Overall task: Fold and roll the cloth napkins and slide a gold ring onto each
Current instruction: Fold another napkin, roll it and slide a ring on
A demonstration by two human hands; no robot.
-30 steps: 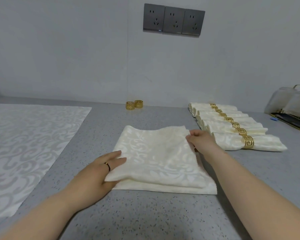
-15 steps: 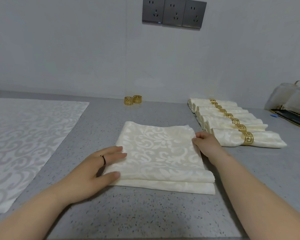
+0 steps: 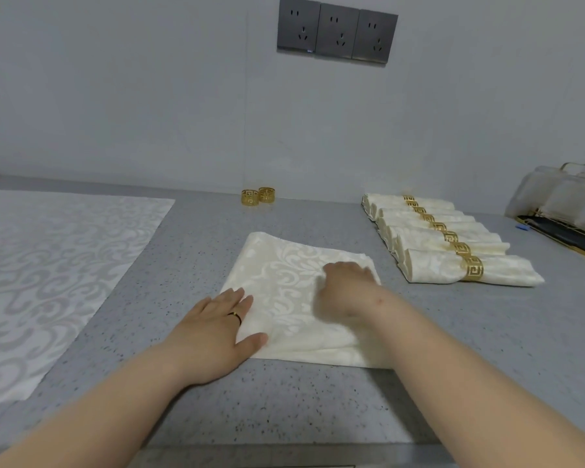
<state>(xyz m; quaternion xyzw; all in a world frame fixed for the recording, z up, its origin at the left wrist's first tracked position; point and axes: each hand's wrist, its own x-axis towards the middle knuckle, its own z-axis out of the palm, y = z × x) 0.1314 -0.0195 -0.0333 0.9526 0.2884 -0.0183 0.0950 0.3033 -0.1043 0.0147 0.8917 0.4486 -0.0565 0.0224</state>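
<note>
On the grey counter [image 3: 190,251] lies one folded napkin [image 3: 284,265], mid-table. The left hand [image 3: 213,329] lies flat on its left edge, fingers straight, gripping nothing. The right hand [image 3: 347,285] rests on top, blurred; I cannot tell its grip. Two loose gold rings [image 3: 250,197] stand by the wall. About eight ringed rolled napkins [image 3: 433,268] lie in a row at right.

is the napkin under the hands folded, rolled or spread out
Folded, not rolled: the cream napkin lies as a flat square with stacked layers along its near edge, left hand resting on its left side.
</note>
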